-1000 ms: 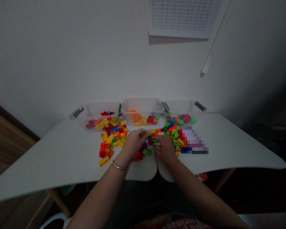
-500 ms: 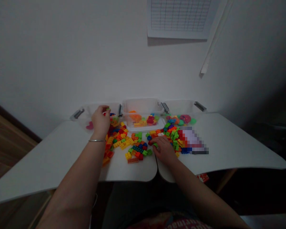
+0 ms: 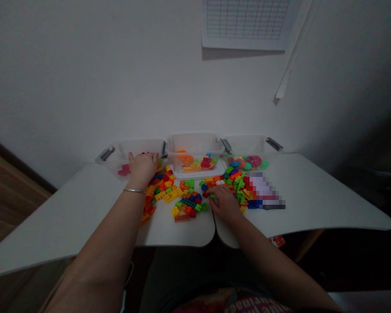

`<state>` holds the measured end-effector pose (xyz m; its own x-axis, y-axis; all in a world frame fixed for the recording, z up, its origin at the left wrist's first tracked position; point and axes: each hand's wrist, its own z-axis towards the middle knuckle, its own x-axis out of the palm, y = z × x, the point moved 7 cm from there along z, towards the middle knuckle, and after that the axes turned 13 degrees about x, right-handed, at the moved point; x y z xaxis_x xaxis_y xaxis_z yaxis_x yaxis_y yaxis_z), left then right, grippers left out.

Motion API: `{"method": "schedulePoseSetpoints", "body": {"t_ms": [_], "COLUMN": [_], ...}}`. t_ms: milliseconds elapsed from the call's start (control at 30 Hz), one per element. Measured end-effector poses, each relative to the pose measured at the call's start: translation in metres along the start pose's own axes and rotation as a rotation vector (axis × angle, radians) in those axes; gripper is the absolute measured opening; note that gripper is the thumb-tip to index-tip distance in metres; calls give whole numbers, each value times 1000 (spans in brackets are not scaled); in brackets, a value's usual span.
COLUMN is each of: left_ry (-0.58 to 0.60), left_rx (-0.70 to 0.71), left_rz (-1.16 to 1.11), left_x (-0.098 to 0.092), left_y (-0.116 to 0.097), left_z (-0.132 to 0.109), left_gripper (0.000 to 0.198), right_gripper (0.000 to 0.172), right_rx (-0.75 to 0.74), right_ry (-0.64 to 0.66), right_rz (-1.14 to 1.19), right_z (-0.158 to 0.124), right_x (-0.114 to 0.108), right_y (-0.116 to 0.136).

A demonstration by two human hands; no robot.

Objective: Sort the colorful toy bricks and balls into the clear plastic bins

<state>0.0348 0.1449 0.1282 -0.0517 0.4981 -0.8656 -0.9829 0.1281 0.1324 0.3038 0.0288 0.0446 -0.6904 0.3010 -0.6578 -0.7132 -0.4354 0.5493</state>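
My left hand, with a thin bracelet at the wrist, reaches over the front rim of the left clear bin; its fingers are stretched out and seem empty. My right hand rests on the table among loose bricks, fingers curled around a small green brick. A heap of yellow, orange and red bricks lies just right of my left hand. A smaller cluster of blue, green and red bricks sits between both hands.
Three clear plastic bins stand along the wall: the left one, a middle bin and a right bin, each with coloured pieces. Green and red bricks spread beside a blurred patch. The white table is two parts with a notch in front.
My left hand went from the centre cluster up to the left bin, then opened and lowered over its front rim. My right hand stayed put.
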Motion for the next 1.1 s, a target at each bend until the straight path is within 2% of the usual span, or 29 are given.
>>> {"method": "schedulePoseSetpoints", "body": {"t_ms": [133, 233, 367, 433, 500, 600, 700, 767, 933, 1100], "left_ry": [-12, -56, -248, -362, -396, -242, -21, 88, 250, 322], "left_rx": [35, 29, -53, -82, -73, 45, 198, 221, 260, 298], "left_rz": [-40, -189, -455, -486, -458, -442, -383, -284, -142, -299], "left_x": [0, 2, -8, -19, -29, -33, -25, -18, 5, 27], "left_y": [-3, 1, 17, 21, 16, -8, -38, -50, -62, -63], "left_z": [-1, -4, -12, -17, -23, -29, -42, -52, -64, -65], "left_gripper": [51, 45, 41, 39, 33, 28, 26, 27, 28, 28], "right_gripper": [20, 21, 22, 22, 22, 22, 23, 23, 22, 22], "right_rx": [-6, -9, -4, -4, -12, -24, -28, -31, -43, -39], "right_ry": [11, 8, 12, 15, 13, 6, 5, 5, -3, 8], "right_rz": [-17, -9, 0, -2, -4, -6, -7, -7, 0, -5], "right_z": [-1, -1, -1, -1, -1, -1, -1, -1, -1, -1], "right_x": [1, 0, 0, 1, 1, 0, 0, 0, 0, 1], "right_y": [0, 1, 2, 2, 2, 2, 2, 2, 3, 3]}}
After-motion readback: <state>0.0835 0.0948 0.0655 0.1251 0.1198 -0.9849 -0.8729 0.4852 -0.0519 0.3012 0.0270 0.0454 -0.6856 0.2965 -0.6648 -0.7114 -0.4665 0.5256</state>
